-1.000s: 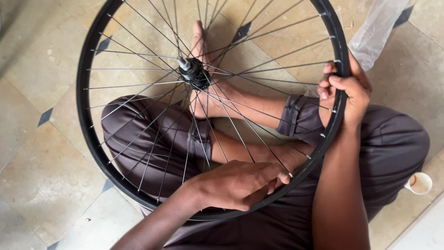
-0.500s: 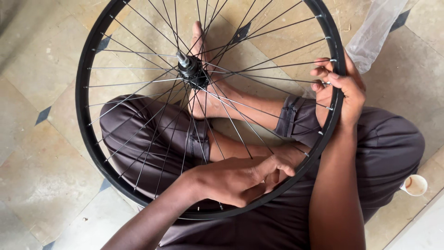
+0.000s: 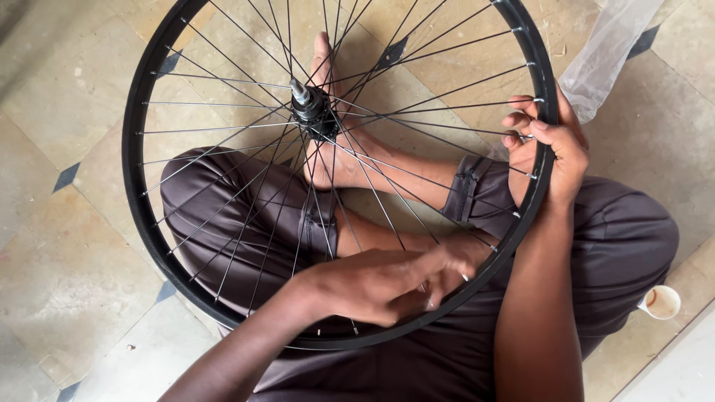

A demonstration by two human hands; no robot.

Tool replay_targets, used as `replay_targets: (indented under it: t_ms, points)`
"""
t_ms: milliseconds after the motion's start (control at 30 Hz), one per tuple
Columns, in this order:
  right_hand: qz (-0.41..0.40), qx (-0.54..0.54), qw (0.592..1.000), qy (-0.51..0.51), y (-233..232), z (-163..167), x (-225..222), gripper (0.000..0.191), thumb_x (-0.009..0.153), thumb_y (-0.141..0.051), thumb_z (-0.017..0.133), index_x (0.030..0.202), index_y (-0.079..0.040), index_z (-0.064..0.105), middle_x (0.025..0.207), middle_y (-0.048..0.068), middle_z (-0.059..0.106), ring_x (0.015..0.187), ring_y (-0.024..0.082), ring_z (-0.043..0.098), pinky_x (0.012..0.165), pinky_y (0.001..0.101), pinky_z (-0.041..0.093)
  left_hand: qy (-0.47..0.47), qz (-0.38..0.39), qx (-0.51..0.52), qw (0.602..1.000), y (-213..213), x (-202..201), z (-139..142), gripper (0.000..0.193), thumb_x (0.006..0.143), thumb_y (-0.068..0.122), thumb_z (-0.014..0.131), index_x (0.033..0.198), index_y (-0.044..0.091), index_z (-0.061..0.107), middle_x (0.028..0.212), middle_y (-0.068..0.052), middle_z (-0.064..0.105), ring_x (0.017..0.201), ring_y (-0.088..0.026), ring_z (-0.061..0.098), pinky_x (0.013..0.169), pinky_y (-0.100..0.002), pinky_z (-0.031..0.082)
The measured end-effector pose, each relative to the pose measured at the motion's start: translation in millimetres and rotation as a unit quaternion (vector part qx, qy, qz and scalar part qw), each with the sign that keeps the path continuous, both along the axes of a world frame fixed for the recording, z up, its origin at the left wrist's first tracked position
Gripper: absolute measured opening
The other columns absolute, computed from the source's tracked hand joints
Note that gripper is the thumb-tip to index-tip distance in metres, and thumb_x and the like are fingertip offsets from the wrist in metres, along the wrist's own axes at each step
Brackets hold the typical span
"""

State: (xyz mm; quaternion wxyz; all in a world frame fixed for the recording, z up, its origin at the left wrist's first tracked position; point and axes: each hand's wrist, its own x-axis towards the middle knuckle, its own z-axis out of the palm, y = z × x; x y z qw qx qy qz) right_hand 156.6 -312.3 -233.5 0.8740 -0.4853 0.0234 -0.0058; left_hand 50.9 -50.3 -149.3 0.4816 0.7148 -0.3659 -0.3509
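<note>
- The left hand is nearest the camera, lying over the lower arc of the bicycle wheel, fingers curled and pinching at the spokes close to the rim; whatever small part it grips is hidden.
- The wheel rests flat across the person's crossed legs, its hub and axle pointing up.
- Further off, the right hand clasps the rim's right side, fingers wrapped around it.
- A small cup and a clear plastic bag lie on the tiled floor.
</note>
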Motion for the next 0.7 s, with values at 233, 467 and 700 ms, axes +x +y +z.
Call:
replay_targets:
  t_ms: [233, 467, 700]
  points:
    - [-0.001, -0.003, 0.999, 0.043, -0.5, 3.4, 5.5, 0.065, 0.091, -0.015, 0.056, 0.155, -0.006, 0.049, 0.127, 0.012, 0.064, 0.103, 0.022, 0.063, 0.088, 0.0357, 0.049, 0.056, -0.004, -0.027, 0.998, -10.1, 4.5, -4.0, 0.053, 0.082, -0.009, 0.062, 0.132, 0.003, 0.047, 0.092, -0.006, 0.057, 0.083, -0.020, 0.061, 0.071, -0.036, 0.052]
    - [-0.019, -0.023, 0.992, 0.123, 0.9, 9.0, -5.8, 0.059, 0.092, -0.019, 0.062, 0.149, -0.013, 0.049, 0.122, 0.011, 0.066, 0.097, 0.024, 0.066, 0.080, 0.0343, 0.052, 0.163, 0.104, 0.048, 0.980, -40.9, 12.9, -2.8, 0.031, 0.093, -0.007, 0.050, 0.120, 0.005, 0.049, 0.080, -0.008, 0.054, 0.063, -0.027, 0.055, 0.055, -0.039, 0.049]
    - [-0.032, 0.013, 0.998, 0.055, 2.7, 1.2, -12.4, 0.069, 0.087, 0.003, 0.060, 0.155, 0.000, 0.051, 0.122, 0.019, 0.066, 0.096, 0.020, 0.065, 0.083, 0.0315, 0.051, -0.017, 0.054, -0.017, 0.998, -46.3, 28.3, -11.0, 0.040, 0.083, -0.003, 0.061, 0.119, 0.006, 0.047, 0.094, -0.010, 0.068, 0.087, -0.025, 0.071, 0.074, -0.039, 0.057]
